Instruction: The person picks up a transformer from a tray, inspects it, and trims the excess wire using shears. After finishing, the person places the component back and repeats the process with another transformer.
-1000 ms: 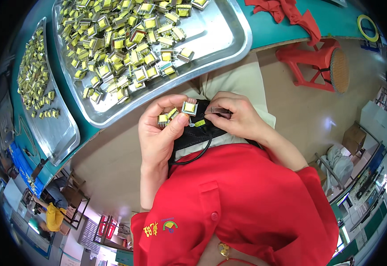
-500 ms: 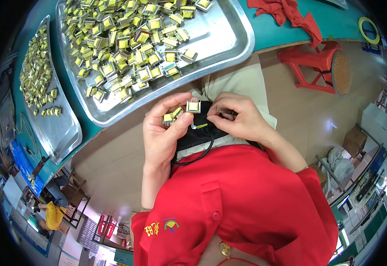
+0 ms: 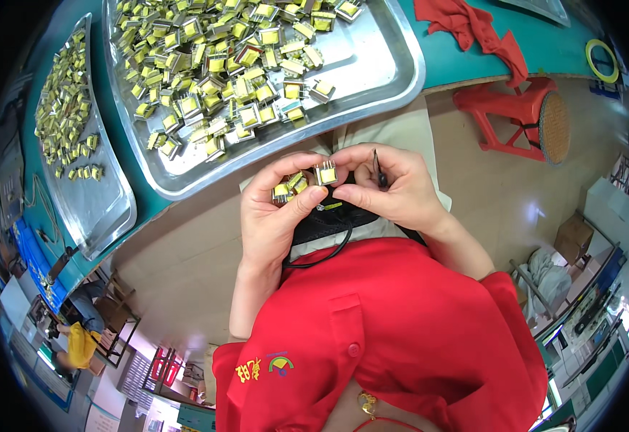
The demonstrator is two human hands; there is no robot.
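My left hand [image 3: 271, 205] is closed round several small transformers with yellow tape and metal pins. One transformer [image 3: 325, 173] is pinched upright at its fingertips, pins up; others [image 3: 289, 187] sit in the curled fingers. Close beside it on the right, my right hand [image 3: 401, 187] has its thumb and forefinger at the pinched transformer's edge; whether they touch it I cannot tell. A thin dark pointed tool [image 3: 381, 173] is tucked in that hand, its kind unclear. Beyond both hands lies a metal tray [image 3: 372, 86] heaped with similar transformers.
A second metal tray [image 3: 109, 209] of transformers lies at the left on the green table [image 3: 440, 68]. A red cloth [image 3: 473, 29] and a yellow tape roll [image 3: 602, 60] rest farther right. A red stool [image 3: 509, 108] stands beside the table. Another person [image 3: 82, 345] is at lower left.
My right hand has moved left and up to the pinched transformer. The dark tool now shows more plainly in it. The view has shifted slightly.
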